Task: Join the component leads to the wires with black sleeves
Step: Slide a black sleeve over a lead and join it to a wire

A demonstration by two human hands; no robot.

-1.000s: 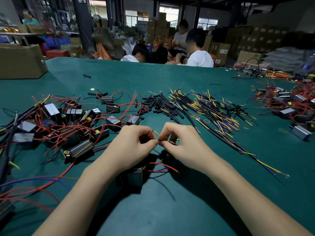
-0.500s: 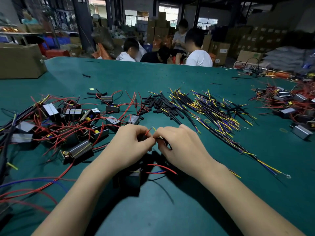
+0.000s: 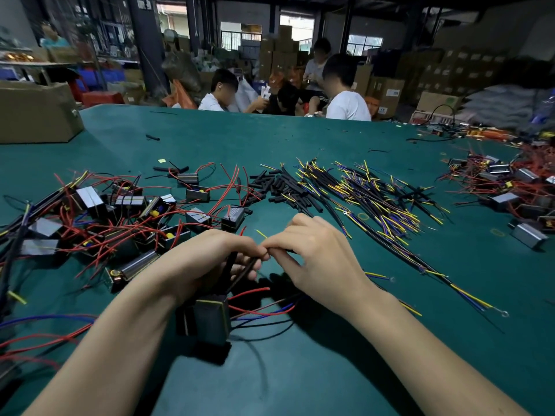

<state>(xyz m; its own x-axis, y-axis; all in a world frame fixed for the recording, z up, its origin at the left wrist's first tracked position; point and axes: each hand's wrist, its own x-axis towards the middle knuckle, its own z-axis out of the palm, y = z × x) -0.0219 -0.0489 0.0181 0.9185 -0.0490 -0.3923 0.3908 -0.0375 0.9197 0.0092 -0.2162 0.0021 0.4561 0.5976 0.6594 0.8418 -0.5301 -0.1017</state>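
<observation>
My left hand (image 3: 204,259) and my right hand (image 3: 318,253) meet fingertip to fingertip above the green table (image 3: 300,370). The left hand grips a dark lead (image 3: 240,274) that rises from a small boxy component (image 3: 211,321) hanging below it. The right hand pinches a black-sleeved wire at the same spot; its yellow tip (image 3: 260,233) sticks out above the fingers. Red and blue leads (image 3: 264,312) trail from the component to the right. The joint itself is hidden by my fingers.
A heap of components with red leads (image 3: 99,217) lies at the left. Loose black sleeves (image 3: 279,187) and a spread of yellow and blue sleeved wires (image 3: 375,202) lie ahead. More components (image 3: 510,187) sit at the right. A cardboard box (image 3: 36,112) stands far left. People sit beyond the table.
Both hands have drifted slightly left and stayed pinched together. The component has lifted a little off the table and now hangs under my left hand.
</observation>
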